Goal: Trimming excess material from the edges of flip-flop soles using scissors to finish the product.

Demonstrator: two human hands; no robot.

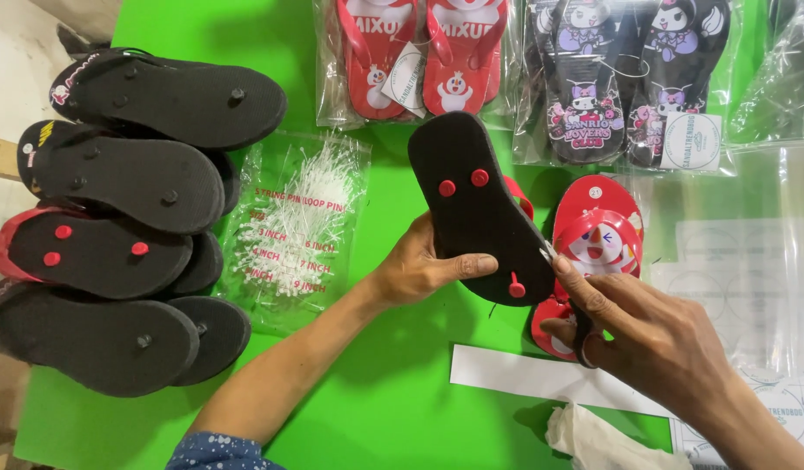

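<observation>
A: Starting at the left: what lies there?

B: A stack of sandals (123, 218) soles up on the green table (385, 400); just right of it a clear bag of white plastic loop pins (298, 226); neither hand is near these.

A: And the hands?

B: The left hand (424, 265) grips the upturned black sandal (476, 209), thumb laid across the sole; its long axis runs from upper left to lower right, red plugs showing; it is held above the table, its lower end meeting the right hand (646, 335); that hand's fingers are closed narrowly on a dark tool (583, 326) at the sandal's edge.

A: What is unclear?

B: The tool's tip is hidden by fingers; the red sandal (598, 235) beneath is partly covered; the bagged pairs (541, 61) are cut off at top.
</observation>
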